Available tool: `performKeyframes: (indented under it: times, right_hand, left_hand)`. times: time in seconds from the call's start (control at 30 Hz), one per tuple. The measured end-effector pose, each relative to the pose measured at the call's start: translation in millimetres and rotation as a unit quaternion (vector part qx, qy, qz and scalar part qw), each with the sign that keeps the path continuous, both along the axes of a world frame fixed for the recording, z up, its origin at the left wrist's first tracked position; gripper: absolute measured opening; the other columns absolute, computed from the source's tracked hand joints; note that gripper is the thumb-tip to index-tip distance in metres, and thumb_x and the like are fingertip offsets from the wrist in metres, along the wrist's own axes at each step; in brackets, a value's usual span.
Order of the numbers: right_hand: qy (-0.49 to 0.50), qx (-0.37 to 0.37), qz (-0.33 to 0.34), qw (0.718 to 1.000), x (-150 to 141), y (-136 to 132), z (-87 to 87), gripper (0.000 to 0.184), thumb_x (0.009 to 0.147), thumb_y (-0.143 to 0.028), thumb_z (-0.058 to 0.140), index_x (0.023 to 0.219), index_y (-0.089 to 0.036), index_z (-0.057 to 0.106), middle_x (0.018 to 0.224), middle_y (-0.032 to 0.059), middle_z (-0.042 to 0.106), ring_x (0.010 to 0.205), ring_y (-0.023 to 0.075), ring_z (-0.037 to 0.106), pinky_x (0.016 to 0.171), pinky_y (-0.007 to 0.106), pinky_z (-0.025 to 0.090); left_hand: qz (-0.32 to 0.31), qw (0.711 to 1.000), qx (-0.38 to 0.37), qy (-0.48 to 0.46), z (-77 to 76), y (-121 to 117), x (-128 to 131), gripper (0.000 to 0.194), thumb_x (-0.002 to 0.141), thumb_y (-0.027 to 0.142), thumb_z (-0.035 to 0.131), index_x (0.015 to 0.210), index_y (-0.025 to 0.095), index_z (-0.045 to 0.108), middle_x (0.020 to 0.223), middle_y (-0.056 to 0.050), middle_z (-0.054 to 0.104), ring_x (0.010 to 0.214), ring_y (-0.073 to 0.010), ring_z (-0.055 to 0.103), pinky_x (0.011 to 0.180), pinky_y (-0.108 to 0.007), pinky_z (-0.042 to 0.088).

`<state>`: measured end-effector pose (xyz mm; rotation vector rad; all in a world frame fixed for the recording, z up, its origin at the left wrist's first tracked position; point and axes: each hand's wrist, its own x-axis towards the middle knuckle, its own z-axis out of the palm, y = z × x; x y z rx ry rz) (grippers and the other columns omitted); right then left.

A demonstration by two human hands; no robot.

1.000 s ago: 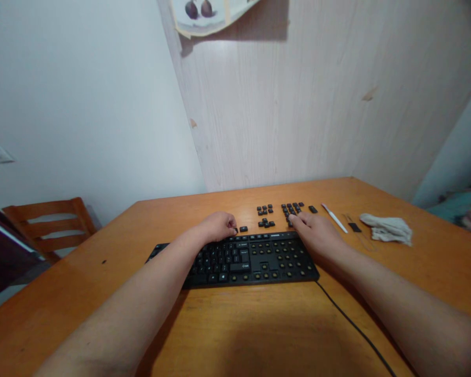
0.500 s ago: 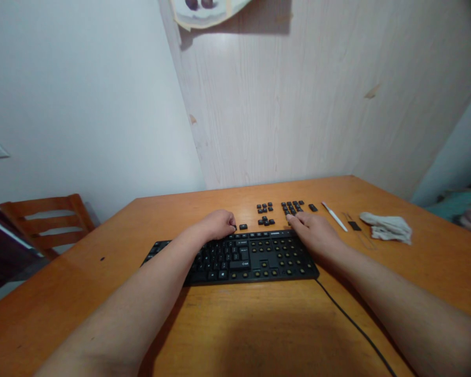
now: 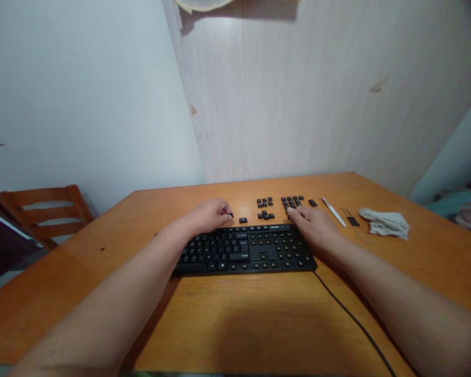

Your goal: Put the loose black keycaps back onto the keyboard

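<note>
A black keyboard [image 3: 243, 256] lies on the orange wooden table [image 3: 259, 324]; its right part has bare key sockets. My left hand [image 3: 210, 215] rests curled at the keyboard's top edge, fingertips pinched on a small black keycap [image 3: 231, 215]. A single loose keycap [image 3: 243, 220] lies just right of it. My right hand [image 3: 313, 226] lies over the keyboard's top right corner, its fingers reaching among a group of loose keycaps [image 3: 292, 201]; whether they hold one is hidden. More removed keycaps [image 3: 265, 208] sit in small clusters behind the keyboard.
A white thin tool [image 3: 333, 211], a small black piece [image 3: 353, 221] and a crumpled white cloth [image 3: 384, 223] lie to the right. The keyboard cable [image 3: 349, 319] runs toward the near right edge. A wooden chair [image 3: 43, 209] stands at left. Walls close behind.
The view tipped slightly, so everything sits a little higher in frame. My left hand lifted a little off the keyboard's top edge with the pinched keycap. My right hand stayed over the loose keycaps.
</note>
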<state>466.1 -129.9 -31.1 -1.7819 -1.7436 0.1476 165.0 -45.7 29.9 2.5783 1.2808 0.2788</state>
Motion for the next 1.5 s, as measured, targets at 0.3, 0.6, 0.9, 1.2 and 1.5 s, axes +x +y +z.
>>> performKeyframes:
  times: [0.3, 0.6, 0.9, 1.2, 1.5]
  right_hand:
    - [-0.007, -0.006, -0.004, 1.000, 6.7, 4.2, -4.7, 0.051, 0.096, -0.059, 0.033, 0.067, -0.022, 0.053, 0.067, 0.0040, 0.060, 0.065, 0.0194, 0.053, 0.056, 0.029, 0.028]
    - [0.011, 0.000, 0.008, 1.000, 9.3, 3.2, -3.9, 0.050, 0.094, -0.058, 0.036, 0.067, -0.021, 0.055, 0.068, 0.0043, 0.061, 0.066, 0.0200, 0.054, 0.056, 0.030, 0.029]
    - [-0.010, -0.009, -0.004, 1.000, 5.1, -0.2, 1.5, 0.050, 0.095, -0.057, 0.035, 0.066, -0.021, 0.055, 0.067, 0.0043, 0.061, 0.065, 0.0195, 0.053, 0.057, 0.030, 0.030]
    - [0.004, -0.013, -0.008, 1.000, 4.7, -1.7, 1.6, 0.049, 0.094, -0.058, 0.037, 0.066, -0.021, 0.055, 0.066, 0.0038, 0.060, 0.064, 0.0193, 0.052, 0.057, 0.031, 0.030]
    - [-0.040, 0.047, 0.025, 0.998, -19.4, -25.1, 22.8, 0.042, 0.095, -0.053, 0.040, 0.069, -0.023, 0.053, 0.062, 0.0026, 0.058, 0.063, 0.0196, 0.055, 0.059, 0.030, 0.034]
  left_hand:
    - [-0.088, 0.995, 0.029, -0.025, 16.5, -74.3, -12.0, 0.017, 0.086, 0.029, 0.058, 0.095, 0.018, 0.067, 0.089, -0.005, 0.066, 0.079, -0.0171, 0.058, 0.071, -0.029, 0.043]
    - [-0.101, 0.994, 0.037, -0.001, 4.9, -108.1, -16.0, 0.012, 0.086, 0.028, 0.061, 0.092, 0.020, 0.068, 0.086, -0.003, 0.066, 0.080, -0.0177, 0.057, 0.075, -0.031, 0.041]
    - [-0.108, 0.992, 0.066, 0.013, -3.4, -118.7, -18.0, 0.011, 0.086, 0.027, 0.061, 0.094, 0.022, 0.068, 0.090, -0.003, 0.067, 0.091, -0.0212, 0.058, 0.086, -0.036, 0.035]
    - [-0.105, 0.992, 0.066, 0.013, -5.0, -119.3, -17.4, 0.010, 0.085, 0.028, 0.062, 0.093, 0.023, 0.068, 0.090, -0.003, 0.068, 0.093, -0.0220, 0.057, 0.086, -0.037, 0.033]
    - [-0.097, 0.993, 0.070, 0.016, -6.7, -119.3, -17.3, 0.011, 0.085, 0.029, 0.061, 0.090, 0.023, 0.068, 0.089, -0.003, 0.068, 0.093, -0.0224, 0.056, 0.086, -0.038, 0.032]
